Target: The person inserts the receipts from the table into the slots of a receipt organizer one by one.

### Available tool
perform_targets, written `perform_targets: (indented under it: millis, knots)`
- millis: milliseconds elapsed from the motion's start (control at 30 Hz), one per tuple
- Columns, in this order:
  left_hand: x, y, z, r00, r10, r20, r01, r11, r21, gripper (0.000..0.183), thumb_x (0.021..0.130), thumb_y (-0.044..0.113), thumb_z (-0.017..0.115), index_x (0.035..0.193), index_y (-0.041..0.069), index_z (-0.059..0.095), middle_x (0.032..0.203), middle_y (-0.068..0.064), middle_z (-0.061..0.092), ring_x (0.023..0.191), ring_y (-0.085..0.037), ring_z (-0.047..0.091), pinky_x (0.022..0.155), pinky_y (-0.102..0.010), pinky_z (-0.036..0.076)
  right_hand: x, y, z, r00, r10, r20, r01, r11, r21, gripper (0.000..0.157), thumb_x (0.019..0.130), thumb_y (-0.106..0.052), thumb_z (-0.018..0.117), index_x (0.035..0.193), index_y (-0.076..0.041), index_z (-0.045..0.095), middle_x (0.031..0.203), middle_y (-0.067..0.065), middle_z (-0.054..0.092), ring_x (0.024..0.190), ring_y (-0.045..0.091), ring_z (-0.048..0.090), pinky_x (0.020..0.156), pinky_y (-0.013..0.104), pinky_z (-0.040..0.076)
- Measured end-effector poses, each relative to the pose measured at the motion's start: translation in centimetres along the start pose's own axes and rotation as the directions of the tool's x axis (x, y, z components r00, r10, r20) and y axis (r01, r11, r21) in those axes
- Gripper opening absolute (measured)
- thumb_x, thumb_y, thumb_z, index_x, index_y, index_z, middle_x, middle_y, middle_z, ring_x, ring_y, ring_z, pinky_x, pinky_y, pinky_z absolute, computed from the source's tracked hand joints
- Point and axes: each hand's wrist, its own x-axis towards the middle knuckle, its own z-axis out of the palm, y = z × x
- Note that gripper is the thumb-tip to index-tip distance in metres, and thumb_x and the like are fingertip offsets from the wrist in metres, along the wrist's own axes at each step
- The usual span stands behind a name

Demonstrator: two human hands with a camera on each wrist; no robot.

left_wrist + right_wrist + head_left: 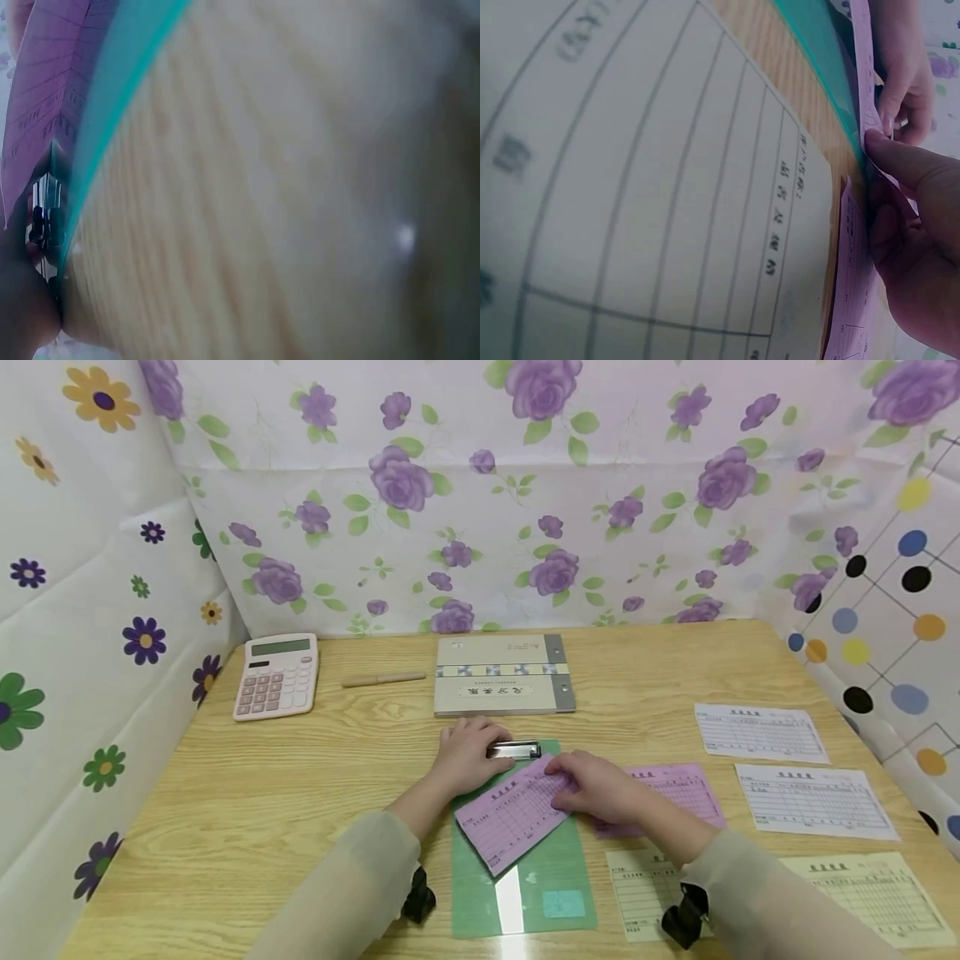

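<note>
Floral cloth (465, 518) backs a wood-grain counter (300, 827), on which a green clipboard (480, 906) lies in front of the person, its metal clip (517, 749) at the far end. Over the upper part of the board sits the loose pink form (510, 818). Its long axis runs aslant, from near left to far right, whereas the clip runs roughly crosswise; the two are out of line. The form's far right corner is the part nearest the clip, close to the clip's right end. Whether any edge sits beneath the clip cannot be determined.

Left hand (471, 758): nearer to the clip, gripping its left end, fingers on the far side and thumb on the near side; the forearm comes in from the near left. Right hand (603, 787): pinching the form's right end between thumb and bent fingers, forearm angled in from the near right, above a yellow form (630, 893). A second pink form (682, 793) lies on the counter just right of the board, partly covered by the right hand.
</note>
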Motion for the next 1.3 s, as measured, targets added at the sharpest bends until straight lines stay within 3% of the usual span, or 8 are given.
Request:
perform_targets:
  millis: [300,567,800,1067,1300]
  knots:
    - [-0.1,-0.1,0.1,0.998,0.053,-0.021,-0.052,0.998,0.034,0.036,0.085,0.043,0.065,0.114,0.022,0.063,0.121,0.003,0.055,0.105,-0.017,0.044,0.082,-0.039,0.029,-0.4,-0.6,0.4,0.999,0.036,-0.025,-0.038,0.996,-0.086,0.043,0.082,-0.026,0.072,0.12,-0.013,0.058,0.101,-0.001,0.053,0.088,0.012,0.055,0.083,0.034,0.046]
    - [0.1,-0.5,0.2,0.99,0.135,-0.048,-0.133,0.991,0.031,0.034,0.087,0.038,0.065,0.114,0.018,0.064,0.116,0.0,0.056,0.103,-0.019,0.045,0.085,-0.04,0.03,-0.7,-0.9,0.6,0.999,0.002,-0.048,-0.009,0.99,-0.141,0.043,0.084,-0.024,0.071,0.122,-0.011,0.057,0.099,0.002,0.053,0.086,0.014,0.056,0.078,0.033,0.048]
    - [0.7,-0.9,-0.3,0.984,0.177,0.009,-0.177,0.984,0.029,0.03,0.089,0.038,0.061,0.11,0.017,0.066,0.111,0.0,0.057,0.102,-0.019,0.047,0.087,-0.041,0.031,-0.7,-1.2,0.8,0.998,0.01,-0.066,-0.021,0.985,-0.173,0.046,0.085,-0.024,0.07,0.126,-0.009,0.055,0.098,0.006,0.053,0.079,0.014,0.055,0.072,0.033,0.048]
    - [1.4,-0.9,-1.1,0.984,0.16,0.079,-0.164,0.985,0.05,0.026,0.091,0.04,0.059,0.106,0.021,0.068,0.106,0.004,0.059,0.102,-0.017,0.052,0.087,-0.041,0.03,-0.8,-1.7,0.9,0.997,-0.005,-0.072,-0.008,0.983,-0.182,0.052,0.086,-0.023,0.068,0.134,-0.015,0.049,0.091,0.009,0.052,0.067,0.014,0.048,0.059,0.03,0.043]
    - [1.4,-0.5,-1.6,0.984,0.151,0.097,-0.155,0.987,0.034,0.023,0.091,0.037,0.059,0.104,0.021,0.069,0.105,0.004,0.059,0.101,-0.017,0.052,0.087,-0.042,0.029,-0.4,-2.3,1.0,0.994,0.061,-0.087,-0.08,0.971,-0.226,0.054,0.088,-0.029,0.066,0.135,-0.011,0.049,0.092,0.01,0.053,0.067,0.014,0.049,0.059,0.029,0.044]
